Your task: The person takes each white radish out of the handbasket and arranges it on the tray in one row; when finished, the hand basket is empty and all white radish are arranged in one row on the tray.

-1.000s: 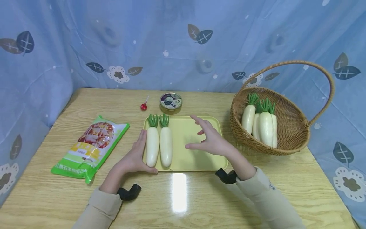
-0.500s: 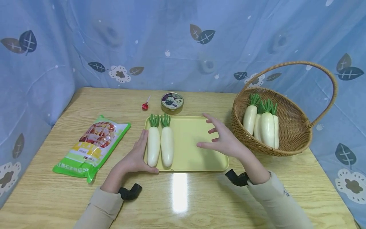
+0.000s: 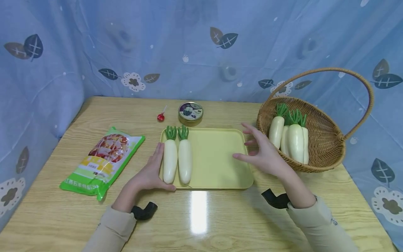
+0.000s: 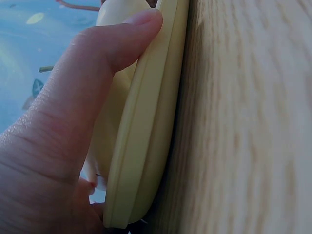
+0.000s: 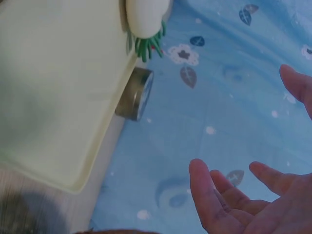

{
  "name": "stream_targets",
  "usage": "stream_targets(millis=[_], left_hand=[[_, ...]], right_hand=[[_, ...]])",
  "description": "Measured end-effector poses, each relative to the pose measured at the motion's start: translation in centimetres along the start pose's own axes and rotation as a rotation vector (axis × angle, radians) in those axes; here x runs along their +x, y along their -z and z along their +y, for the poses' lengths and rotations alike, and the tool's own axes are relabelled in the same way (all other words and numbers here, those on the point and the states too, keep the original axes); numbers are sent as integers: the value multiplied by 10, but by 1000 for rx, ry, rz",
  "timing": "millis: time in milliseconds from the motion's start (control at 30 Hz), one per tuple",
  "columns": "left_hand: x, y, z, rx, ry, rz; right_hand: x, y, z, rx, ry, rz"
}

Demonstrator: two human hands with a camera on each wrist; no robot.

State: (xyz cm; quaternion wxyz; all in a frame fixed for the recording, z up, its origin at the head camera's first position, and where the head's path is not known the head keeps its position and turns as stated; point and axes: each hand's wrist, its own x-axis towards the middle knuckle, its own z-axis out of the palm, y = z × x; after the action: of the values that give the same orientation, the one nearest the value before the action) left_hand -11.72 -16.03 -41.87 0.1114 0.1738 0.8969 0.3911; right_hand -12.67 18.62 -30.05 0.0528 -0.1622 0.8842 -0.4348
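My left hand (image 3: 150, 174) holds the left front corner of a pale yellow tray (image 3: 220, 157). In the left wrist view its thumb (image 4: 109, 46) bends over the tray's rim (image 4: 141, 141); the other fingers lie along the left edge. Two white daikon radishes (image 3: 170, 161) with green tops lie side by side in the tray's left part. My right hand (image 3: 267, 154), fingers spread and holding nothing, hovers over the tray's right edge, close to a wicker basket (image 3: 324, 143). Several more daikons (image 3: 296, 143) stand leaning inside that basket.
A green and white food bag (image 3: 104, 161) lies left of the tray. Behind the tray are a round tin (image 3: 190, 113) and a red lollipop (image 3: 161, 117). The basket's tall handle (image 3: 366, 84) arches up at the right. A blue patterned curtain (image 3: 189, 49) hangs behind the table.
My right hand has moved right, from above the middle of the tray toward the basket. The left hand stays at the tray's corner, and the two daikons keep their place.
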Motion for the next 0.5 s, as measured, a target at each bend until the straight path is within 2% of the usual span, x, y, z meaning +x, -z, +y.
stream_targets(millis=[500], left_hand=[[1, 0, 1, 0, -8, -8]], right_hand=[[-13, 33, 10, -22, -25, 72]])
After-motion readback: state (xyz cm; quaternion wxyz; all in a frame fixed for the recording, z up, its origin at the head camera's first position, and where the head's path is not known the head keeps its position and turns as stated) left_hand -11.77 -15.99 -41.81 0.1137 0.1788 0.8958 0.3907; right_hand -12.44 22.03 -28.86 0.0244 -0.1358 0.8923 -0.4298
